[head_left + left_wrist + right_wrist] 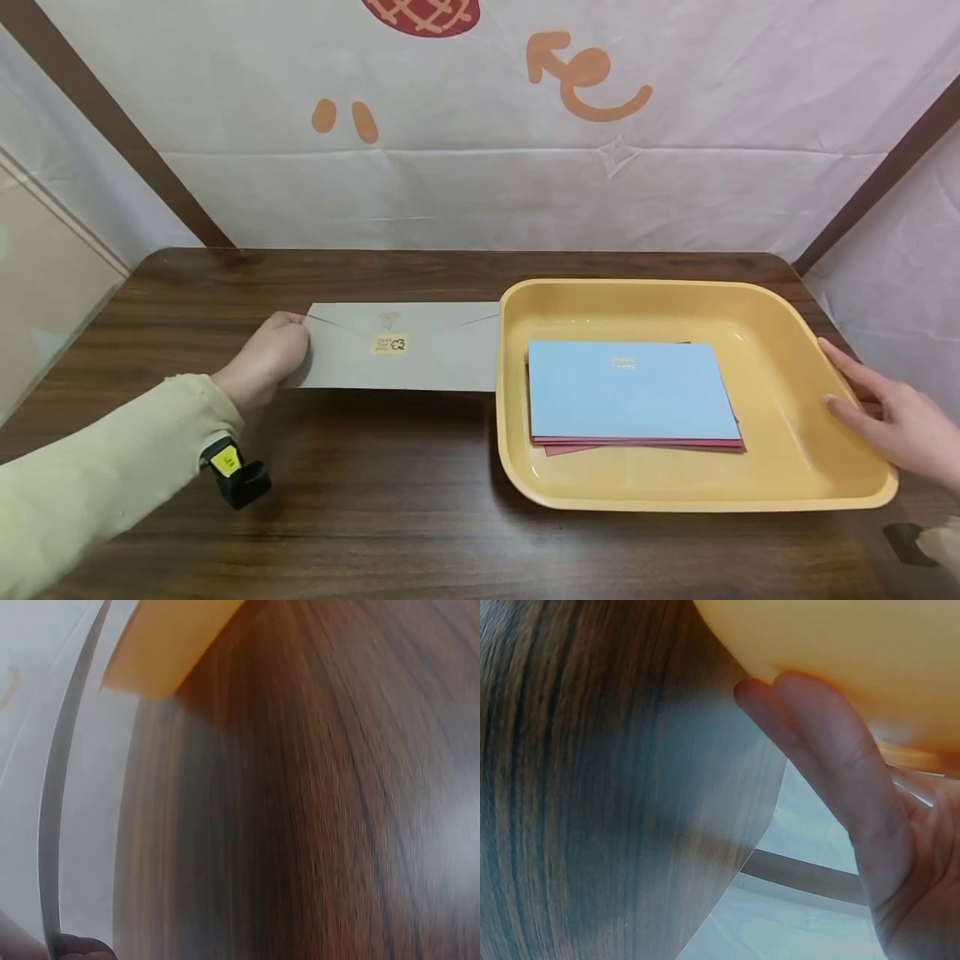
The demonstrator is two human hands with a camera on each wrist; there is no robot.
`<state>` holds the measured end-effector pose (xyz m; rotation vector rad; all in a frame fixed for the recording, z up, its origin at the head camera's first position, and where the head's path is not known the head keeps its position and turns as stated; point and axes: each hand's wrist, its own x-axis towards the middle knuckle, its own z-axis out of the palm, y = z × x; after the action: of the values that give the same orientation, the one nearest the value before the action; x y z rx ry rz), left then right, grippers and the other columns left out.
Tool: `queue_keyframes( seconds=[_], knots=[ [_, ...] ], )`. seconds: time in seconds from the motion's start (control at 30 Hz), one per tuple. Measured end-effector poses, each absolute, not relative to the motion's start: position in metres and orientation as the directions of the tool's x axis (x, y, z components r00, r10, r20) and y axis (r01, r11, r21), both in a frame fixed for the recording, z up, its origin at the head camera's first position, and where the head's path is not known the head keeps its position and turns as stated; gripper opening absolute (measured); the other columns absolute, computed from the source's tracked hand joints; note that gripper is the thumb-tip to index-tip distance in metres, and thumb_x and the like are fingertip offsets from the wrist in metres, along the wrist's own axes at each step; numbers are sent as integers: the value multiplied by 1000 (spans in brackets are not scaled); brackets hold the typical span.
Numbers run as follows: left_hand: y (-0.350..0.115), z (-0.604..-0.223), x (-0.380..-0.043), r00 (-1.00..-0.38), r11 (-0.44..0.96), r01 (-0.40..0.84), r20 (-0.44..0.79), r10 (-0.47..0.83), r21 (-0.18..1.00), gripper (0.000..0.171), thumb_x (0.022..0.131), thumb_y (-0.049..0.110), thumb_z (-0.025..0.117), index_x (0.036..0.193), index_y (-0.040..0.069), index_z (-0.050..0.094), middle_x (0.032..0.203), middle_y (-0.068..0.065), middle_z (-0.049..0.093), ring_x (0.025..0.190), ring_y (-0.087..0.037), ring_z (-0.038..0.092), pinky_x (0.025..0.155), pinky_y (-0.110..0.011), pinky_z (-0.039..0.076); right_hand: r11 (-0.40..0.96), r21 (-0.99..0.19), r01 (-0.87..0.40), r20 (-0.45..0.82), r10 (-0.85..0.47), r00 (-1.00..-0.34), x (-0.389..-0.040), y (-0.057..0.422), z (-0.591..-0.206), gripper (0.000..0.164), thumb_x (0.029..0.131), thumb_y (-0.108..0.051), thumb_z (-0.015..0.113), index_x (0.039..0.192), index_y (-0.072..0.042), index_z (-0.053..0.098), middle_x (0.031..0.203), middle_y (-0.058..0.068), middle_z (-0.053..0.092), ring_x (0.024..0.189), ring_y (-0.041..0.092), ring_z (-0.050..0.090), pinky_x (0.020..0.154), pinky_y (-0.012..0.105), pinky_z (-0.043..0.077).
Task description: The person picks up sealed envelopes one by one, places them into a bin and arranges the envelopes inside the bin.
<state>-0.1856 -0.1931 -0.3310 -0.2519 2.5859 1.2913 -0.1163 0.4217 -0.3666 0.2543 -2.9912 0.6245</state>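
A grey envelope [442, 358] with a small gold "just for you" sticker is pinched at its left end by my left hand [270, 354]. Seen edge-on in the left wrist view, the envelope [56, 780] is held up off the tabletop. Its right end meets the left rim of a yellow tray [513, 475]; whether they touch I cannot tell. My right hand [900, 417] grips the tray's right side, thumb over the rim. In the right wrist view, fingers [832, 742] lie against the tray's outside. Inside the tray, a light blue envelope [630, 400] tops a stack.
Under the blue one, several red and pink envelopes [720, 446] show at the edges. The dark wooden table [375, 500] runs back to a pale printed curtain [480, 192]. A black wrist device [236, 475] hangs below the left sleeve.
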Motion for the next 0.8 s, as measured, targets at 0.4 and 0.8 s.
queue_keyframes(
  seconds=[0.4,0.8],
  knots=[
    [-152,-324,-169,-952,539,-231,-304,49,810,48,98,14,15,136,-15,18,140,-33,19,131,-39,17,109,-53,18,903,-394,-170,102,-141,-985,-116,421,-367,69,91,-14,57,147,-14,18,98,41,58,62,-19,48,47,17,44],
    [-112,-315,-162,-950,431,-153,-252,183,889,41,99,16,31,132,-8,26,127,-21,36,118,-27,33,101,-41,30,900,-403,-164,97,-136,-986,-116,420,-367,69,91,-14,57,147,-14,17,98,41,58,62,-19,49,47,17,44]
  ],
)
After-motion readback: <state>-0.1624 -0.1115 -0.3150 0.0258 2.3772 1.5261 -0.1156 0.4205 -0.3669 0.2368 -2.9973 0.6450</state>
